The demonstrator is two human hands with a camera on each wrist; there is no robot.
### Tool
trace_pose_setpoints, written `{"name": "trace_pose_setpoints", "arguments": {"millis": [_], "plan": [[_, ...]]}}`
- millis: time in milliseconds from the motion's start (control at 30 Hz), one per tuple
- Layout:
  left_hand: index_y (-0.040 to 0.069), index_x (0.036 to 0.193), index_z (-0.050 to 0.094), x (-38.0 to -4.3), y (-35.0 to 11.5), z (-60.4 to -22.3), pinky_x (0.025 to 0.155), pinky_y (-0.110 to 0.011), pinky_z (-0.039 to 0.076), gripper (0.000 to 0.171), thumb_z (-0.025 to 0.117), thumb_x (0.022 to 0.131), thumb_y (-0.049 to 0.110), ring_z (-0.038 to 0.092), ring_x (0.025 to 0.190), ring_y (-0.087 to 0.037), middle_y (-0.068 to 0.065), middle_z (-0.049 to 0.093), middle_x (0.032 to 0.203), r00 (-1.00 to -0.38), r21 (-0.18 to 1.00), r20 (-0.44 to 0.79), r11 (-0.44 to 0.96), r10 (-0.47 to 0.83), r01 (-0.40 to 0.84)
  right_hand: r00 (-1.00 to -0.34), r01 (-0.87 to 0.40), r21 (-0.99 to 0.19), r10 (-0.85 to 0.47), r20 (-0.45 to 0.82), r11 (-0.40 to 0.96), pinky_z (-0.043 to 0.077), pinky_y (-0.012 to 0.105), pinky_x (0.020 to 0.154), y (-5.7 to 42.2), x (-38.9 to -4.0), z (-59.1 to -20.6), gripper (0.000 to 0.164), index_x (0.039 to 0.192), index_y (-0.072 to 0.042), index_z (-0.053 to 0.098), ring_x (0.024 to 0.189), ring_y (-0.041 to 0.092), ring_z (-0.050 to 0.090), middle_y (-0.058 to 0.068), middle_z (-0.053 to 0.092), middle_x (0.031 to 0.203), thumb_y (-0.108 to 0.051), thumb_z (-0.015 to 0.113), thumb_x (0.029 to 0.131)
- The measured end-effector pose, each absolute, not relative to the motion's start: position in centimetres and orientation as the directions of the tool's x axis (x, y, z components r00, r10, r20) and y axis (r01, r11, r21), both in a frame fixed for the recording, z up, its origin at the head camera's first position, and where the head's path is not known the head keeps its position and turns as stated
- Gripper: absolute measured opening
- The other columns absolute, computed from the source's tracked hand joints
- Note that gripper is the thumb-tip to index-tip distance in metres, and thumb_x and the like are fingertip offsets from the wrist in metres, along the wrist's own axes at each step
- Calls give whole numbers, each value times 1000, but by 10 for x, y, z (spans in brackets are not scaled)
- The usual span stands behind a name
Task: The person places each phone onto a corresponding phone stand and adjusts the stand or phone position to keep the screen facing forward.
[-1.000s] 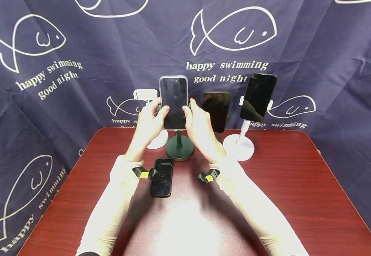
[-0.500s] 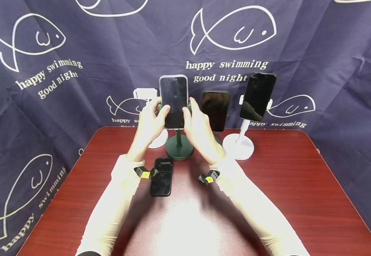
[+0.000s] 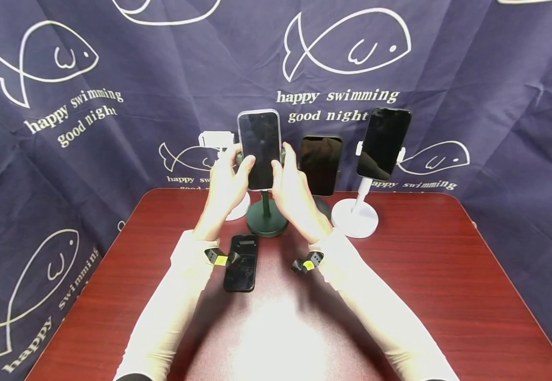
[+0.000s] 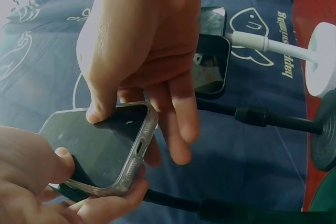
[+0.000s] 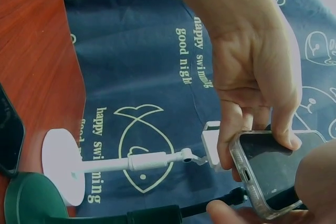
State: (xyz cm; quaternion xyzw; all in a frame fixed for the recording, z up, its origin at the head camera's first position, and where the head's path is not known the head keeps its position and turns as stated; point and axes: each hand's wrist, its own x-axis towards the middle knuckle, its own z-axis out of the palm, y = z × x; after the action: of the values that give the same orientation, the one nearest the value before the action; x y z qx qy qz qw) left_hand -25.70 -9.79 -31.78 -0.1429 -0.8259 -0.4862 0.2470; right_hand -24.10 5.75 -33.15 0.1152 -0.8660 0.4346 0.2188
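Observation:
A smartphone in a clear case [image 3: 260, 137] stands upright at the head of a dark green phone stand [image 3: 267, 217]. My left hand [image 3: 225, 177] grips its left edge, thumb on the screen and fingers behind. On the opposite edge my right hand [image 3: 295, 193] holds it the same way. The left wrist view shows the phone's lower end [image 4: 139, 145] with its charging port, between both thumbs. Green clamp parts show at the phone's sides; how firmly they bear on it is hidden by the fingers. A black phone [image 3: 241, 264] lies flat on the table below the left wrist.
At the right a white stand [image 3: 354, 218] bears a tilted black phone [image 3: 384, 143]. Another dark phone [image 3: 321, 166] stands on a dark stand [image 3: 323, 206] behind my right hand. Behind my left hand is a white stand [image 3: 216, 139] without a phone. A fish-print cloth [image 3: 185, 79] hangs behind the table.
Both hands keep their grip on the phone in the clear case. Its top has risen and shifted very slightly to the right, and the left wrist has moved a little rightward.

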Motion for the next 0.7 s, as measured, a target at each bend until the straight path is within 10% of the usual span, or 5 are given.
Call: {"name": "trace_pose_setpoints", "arguments": {"millis": [700], "plan": [[5, 138, 58, -266, -101, -320, 102, -51, 48, 40, 64, 102, 20, 65, 115, -35, -22, 70, 121, -872, 787, 486, 407, 56, 464, -916, -337, -756, -10, 401, 561, 61, 42, 76, 60, -236, -336, 59, 161, -12, 21, 66, 23, 74, 13, 69, 80, -29, 46, 110]]}}
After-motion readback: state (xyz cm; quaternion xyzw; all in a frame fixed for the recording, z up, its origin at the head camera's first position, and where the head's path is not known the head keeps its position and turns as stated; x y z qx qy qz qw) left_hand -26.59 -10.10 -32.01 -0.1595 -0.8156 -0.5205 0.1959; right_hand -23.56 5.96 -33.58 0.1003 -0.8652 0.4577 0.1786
